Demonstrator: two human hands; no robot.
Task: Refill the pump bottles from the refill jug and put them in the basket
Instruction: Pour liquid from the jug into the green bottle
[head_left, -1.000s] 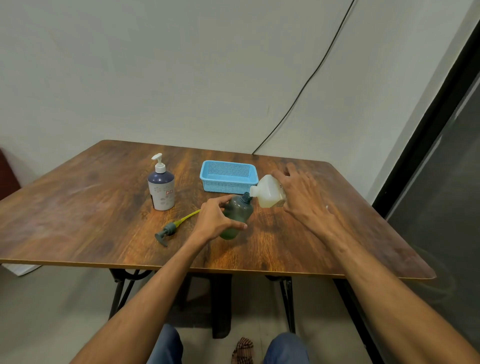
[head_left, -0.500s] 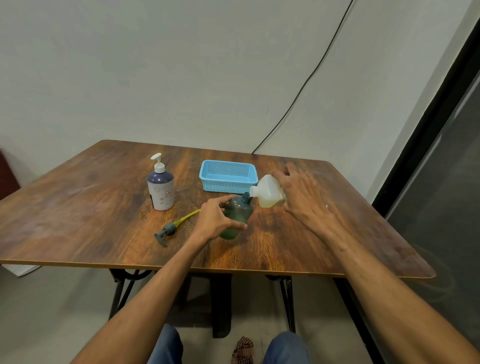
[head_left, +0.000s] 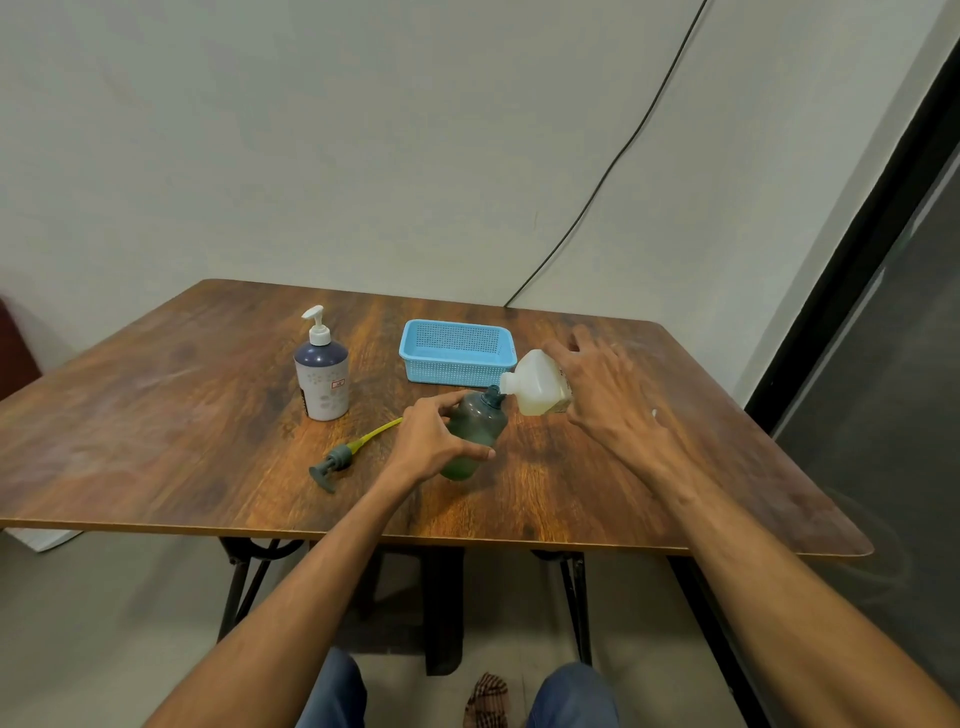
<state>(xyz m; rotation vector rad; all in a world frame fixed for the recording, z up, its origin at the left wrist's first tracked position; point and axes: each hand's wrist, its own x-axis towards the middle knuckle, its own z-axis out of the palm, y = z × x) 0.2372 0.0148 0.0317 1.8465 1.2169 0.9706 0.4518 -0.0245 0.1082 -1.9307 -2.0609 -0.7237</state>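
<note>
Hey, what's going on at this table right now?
A person is refilling a green bottle. The left hand steadies it, tilted, on the wooden table, while the right hand tips the refill jug into its neck. Its pump lies on the table. A white pump bottle stands nearby; the blue basket holds nothing.

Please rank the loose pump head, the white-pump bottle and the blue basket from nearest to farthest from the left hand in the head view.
1. Loose pump head: lying on the table just left of the left hand.
2. Blue basket: behind the hand, slightly right.
3. White-pump bottle: upright, back-left, only a little farther than the basket.
</note>
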